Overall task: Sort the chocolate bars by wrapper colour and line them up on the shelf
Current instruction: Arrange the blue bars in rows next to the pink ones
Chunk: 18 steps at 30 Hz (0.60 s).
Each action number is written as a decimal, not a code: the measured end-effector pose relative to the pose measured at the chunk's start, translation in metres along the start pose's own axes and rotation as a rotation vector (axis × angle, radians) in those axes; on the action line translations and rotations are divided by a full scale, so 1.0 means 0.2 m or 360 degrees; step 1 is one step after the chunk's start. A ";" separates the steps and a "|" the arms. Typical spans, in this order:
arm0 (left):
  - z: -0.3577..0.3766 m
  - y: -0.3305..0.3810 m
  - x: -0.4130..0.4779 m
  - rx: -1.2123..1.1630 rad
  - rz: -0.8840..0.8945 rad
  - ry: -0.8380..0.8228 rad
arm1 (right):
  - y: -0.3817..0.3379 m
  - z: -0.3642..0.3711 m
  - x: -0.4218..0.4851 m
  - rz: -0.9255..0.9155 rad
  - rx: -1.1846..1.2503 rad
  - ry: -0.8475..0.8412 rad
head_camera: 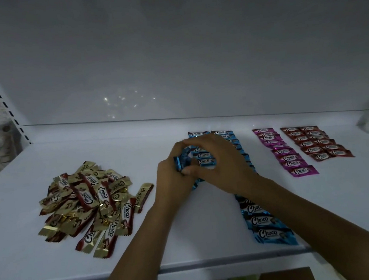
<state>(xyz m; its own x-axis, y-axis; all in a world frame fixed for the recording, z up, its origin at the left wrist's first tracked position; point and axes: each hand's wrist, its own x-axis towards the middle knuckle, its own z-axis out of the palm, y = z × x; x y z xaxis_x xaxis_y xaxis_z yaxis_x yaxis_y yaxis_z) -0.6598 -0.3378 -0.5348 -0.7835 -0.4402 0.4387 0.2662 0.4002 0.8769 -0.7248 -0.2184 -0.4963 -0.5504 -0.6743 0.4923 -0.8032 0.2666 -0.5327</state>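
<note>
Blue chocolate bars (pixel 181 163) in left hand (pixel 171 183), right hand (pixel 223 165); bare shelf (pixel 112 144) behind

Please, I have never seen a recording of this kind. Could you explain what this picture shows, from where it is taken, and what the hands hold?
There is no machine here. A person wears a camera on the head, so this one picture looks forward and down at their own two bare hands over a white shelf.

Small chocolate bars lie on the shelf. At the left is an unsorted pile of gold-and-red bars. In the middle are blue rows, partly hidden by the arms. Further right are a pink row and two dark red rows.

The left hand grips a bundle of blue bars. The right hand curls over the same bundle, with its thumb against it, probably to take a bar for the blue rows.
</note>
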 end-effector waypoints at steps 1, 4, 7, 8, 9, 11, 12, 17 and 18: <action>0.00 0.01 0.00 -0.0016 -0.0039 0.0020 | 0.00 0.01 0.00 -0.0020 -0.0035 0.0019; -0.01 0.02 0.01 -0.0036 -0.0143 0.0044 | -0.03 0.03 0.03 -0.0085 -0.0059 0.0062; -0.01 0.02 0.02 0.0050 -0.0093 0.0077 | -0.09 0.02 0.07 0.0038 0.0216 0.0118; -0.01 0.02 0.02 0.0061 -0.0096 0.0087 | -0.10 0.00 0.10 0.0157 0.0379 0.0167; -0.01 0.03 0.02 0.0053 -0.0099 0.0091 | -0.11 -0.02 0.12 0.0322 0.0575 0.0227; 0.00 0.02 0.02 0.0009 -0.0117 0.0100 | -0.11 -0.06 0.14 0.0659 0.0956 0.0333; 0.00 0.02 0.02 -0.0004 -0.0122 0.0122 | -0.11 -0.08 0.15 0.0739 0.1018 0.0342; -0.02 0.01 0.04 -0.0100 -0.0242 0.0361 | -0.03 -0.12 0.05 0.0546 0.0650 0.0303; -0.02 0.00 0.04 -0.0138 -0.0281 0.0420 | 0.01 -0.12 0.02 0.0427 0.0344 0.0299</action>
<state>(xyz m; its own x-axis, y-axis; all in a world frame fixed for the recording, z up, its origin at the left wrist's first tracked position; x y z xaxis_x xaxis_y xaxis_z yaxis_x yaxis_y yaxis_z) -0.6635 -0.3436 -0.5301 -0.6522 -0.6943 0.3041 0.1950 0.2339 0.9525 -0.7346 -0.2038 -0.4790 -0.7825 -0.4572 0.4227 -0.5696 0.2516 -0.7824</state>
